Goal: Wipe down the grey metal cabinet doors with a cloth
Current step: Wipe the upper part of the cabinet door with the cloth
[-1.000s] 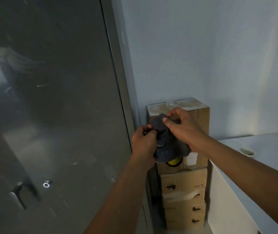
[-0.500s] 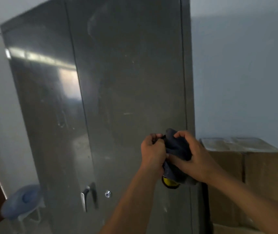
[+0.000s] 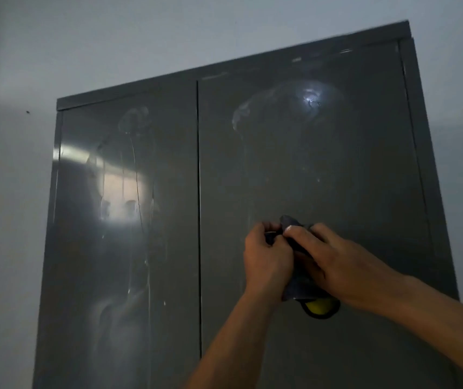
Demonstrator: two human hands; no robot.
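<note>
Since half a second ago the view has swung up to the top of the tall grey metal cabinet (image 3: 168,88), and both hands have risen with the bunched dark blue cloth (image 3: 297,289), which is now in front of the right door (image 3: 323,164). The left hand (image 3: 266,256) and right hand (image 3: 337,262) both curl round the cloth, pinching its folds between them, likely bunching it into a firm pad before wiping. I cannot tell whether it touches the metal. Pale smears (image 3: 238,116) high on the doors suggest why the start is up here.
</note>
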